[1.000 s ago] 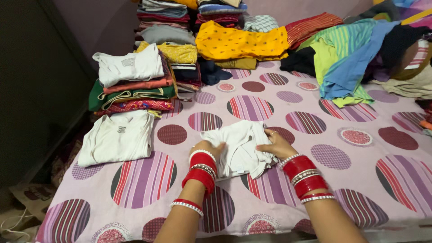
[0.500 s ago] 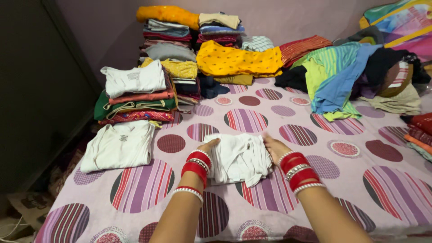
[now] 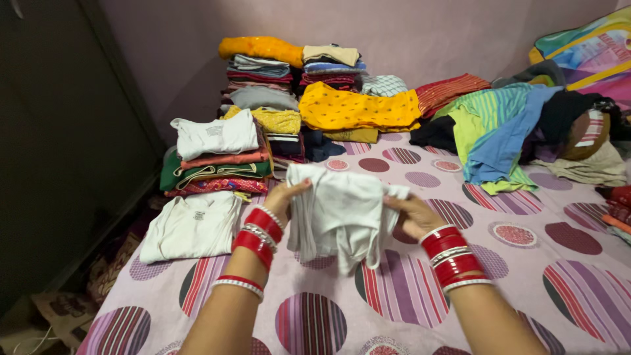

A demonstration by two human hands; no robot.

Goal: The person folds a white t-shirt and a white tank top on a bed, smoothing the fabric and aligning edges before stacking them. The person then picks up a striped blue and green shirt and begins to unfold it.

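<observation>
No real containers here, just a bed (image 3: pixel 513 309) w/ a pink sheet printed in striped and dotted circles, carrying piles of clothes. Back left: a folded stack (image 3: pixel 213 161) w/ a white top uppermost, then coral, green and red-patterned layers beneath; just in front of it a single white tee (image 3: pixel 192 225) lies flat near the bed's left edge. Against the wall, two taller stacks (image 3: pixel 292 69) side by side, an orange piece crowning the left one; beside them a yellow printed garment (image 3: pixel 361 108) is draped across. To the right, a loose heap (image 3: pixel 506 125) of striped green, blue and black fabric, unfolded. Centre: both hands hold a half-folded white garment (image 3: pixel 338 210) up off the sheet, its lower edge hanging loose. Left hand (image 3: pixel 284 196) grips the garment's left edge, fingers curled round the cloth, thumb on top. Right hand (image 3: pixel 411 213) is closed on the right edge, fingers tucked under the fabric. Both forearms reach forward from the bottom of the view, wrists raised, each w/ red and silver bangles; hands are apart, w/ the garment spanning between them.
</observation>
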